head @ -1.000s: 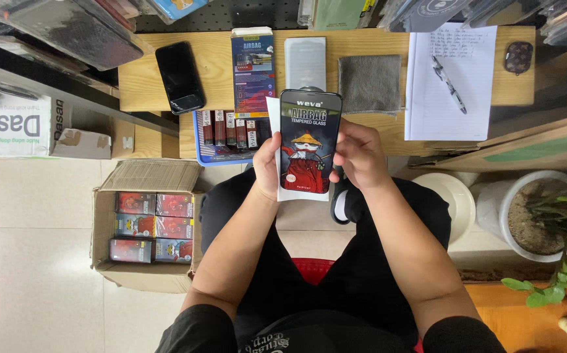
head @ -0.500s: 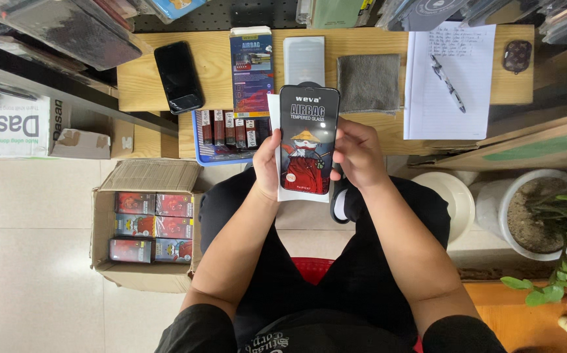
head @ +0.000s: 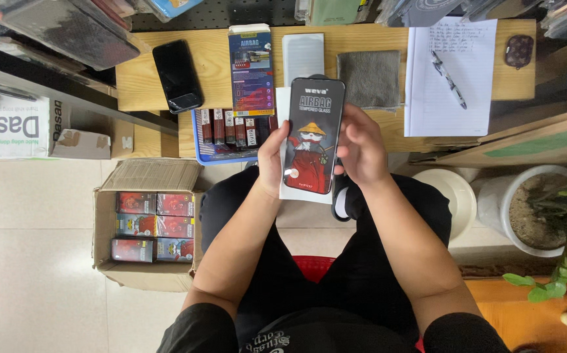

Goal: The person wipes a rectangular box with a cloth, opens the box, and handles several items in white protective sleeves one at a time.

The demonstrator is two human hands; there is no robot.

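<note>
2 hands, left hand and right hand, clamp a black phone-shaped sheet above the wooden desk.

Desk: wood, top of view.
On desk, L to R: black phone, tilted; blue pack; white sheet; grey cloth; notepad w/ pen on it; small dark case far R.
Desk front edge: blue tray w/ row of small boxes.
Floor: pale tiles.
On floor: open carton of red packs, L; white pot w/ soil, R.
</note>
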